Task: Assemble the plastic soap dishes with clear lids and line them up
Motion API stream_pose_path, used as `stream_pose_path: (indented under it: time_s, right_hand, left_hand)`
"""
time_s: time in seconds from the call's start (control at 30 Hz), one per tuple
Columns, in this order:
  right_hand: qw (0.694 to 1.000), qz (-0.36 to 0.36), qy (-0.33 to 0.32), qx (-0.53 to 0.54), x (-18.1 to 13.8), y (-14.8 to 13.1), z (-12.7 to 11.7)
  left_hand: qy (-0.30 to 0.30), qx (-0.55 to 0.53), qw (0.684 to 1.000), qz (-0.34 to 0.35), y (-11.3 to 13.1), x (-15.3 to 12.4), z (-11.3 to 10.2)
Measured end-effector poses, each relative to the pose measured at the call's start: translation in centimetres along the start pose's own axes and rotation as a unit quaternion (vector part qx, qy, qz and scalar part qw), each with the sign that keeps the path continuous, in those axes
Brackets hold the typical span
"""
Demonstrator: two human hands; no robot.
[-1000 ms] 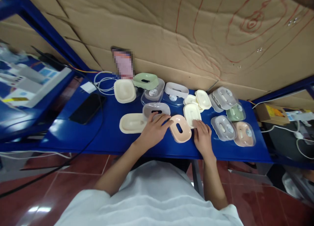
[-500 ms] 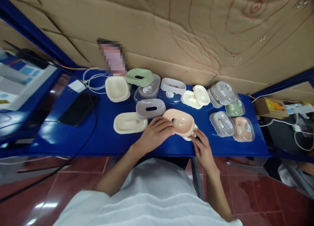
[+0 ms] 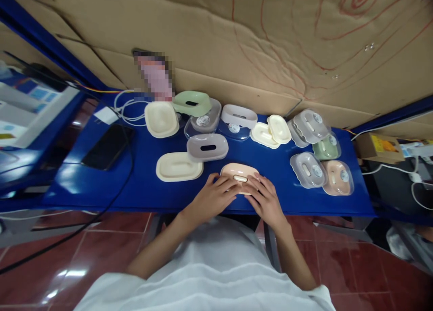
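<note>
A pink oval soap-dish part (image 3: 239, 173) with a slot in its middle lies near the front edge of the blue table (image 3: 142, 194); a cream piece shows through the slot. My left hand (image 3: 214, 198) presses on its left side and my right hand (image 3: 264, 200) on its right side, fingers spread flat over it. A grey slotted part (image 3: 207, 147) and a cream tray (image 3: 179, 166) lie just to the left and behind.
Several more soap-dish parts in cream, green, white, clear and pink lie along the back and right, among them a clear lid (image 3: 306, 169) and a pink one (image 3: 337, 177). A black phone (image 3: 107, 147) and white cables (image 3: 126, 109) lie at left. Cardboard (image 3: 257, 45) backs the table.
The pink part was lifted by my left hand and set down over the cream tray near the front edge. Both hands now press on top of it.
</note>
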State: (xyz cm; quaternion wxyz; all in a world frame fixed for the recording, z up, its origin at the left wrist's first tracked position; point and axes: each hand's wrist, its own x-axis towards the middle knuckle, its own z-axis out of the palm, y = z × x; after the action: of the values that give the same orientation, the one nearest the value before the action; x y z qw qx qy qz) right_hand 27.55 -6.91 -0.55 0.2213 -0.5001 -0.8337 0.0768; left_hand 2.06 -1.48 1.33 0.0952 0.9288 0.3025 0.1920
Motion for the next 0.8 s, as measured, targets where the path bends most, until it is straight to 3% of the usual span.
stream_pose_path:
  time_s: [0.2,0.33,0.53,0.7,0.8]
  right_hand:
    - [0.999,-0.025,-0.030,0.031,0.6,-0.1,-0.2]
    - [0.999,-0.039,-0.006,0.033,3.2,0.8,-1.3]
    - [0.988,-0.142,-0.053,-0.025,12.9,1.7,-1.5]
    - [0.973,-0.202,-0.046,-0.100,21.8,-0.3,1.3]
    - [0.963,-0.227,-0.049,-0.138,24.7,-1.6,3.0]
  left_hand:
    - [0.024,-0.021,0.999,-0.018,0.0,-2.7,0.7]
    - [0.066,-0.036,0.997,-0.029,-0.3,-4.1,0.2]
    - [0.100,-0.039,0.992,-0.070,-0.7,-6.3,-0.4]
    - [0.149,-0.033,0.982,-0.114,-0.5,-6.9,0.8]
    - [0.137,-0.004,0.981,-0.134,-0.4,-6.9,1.4]
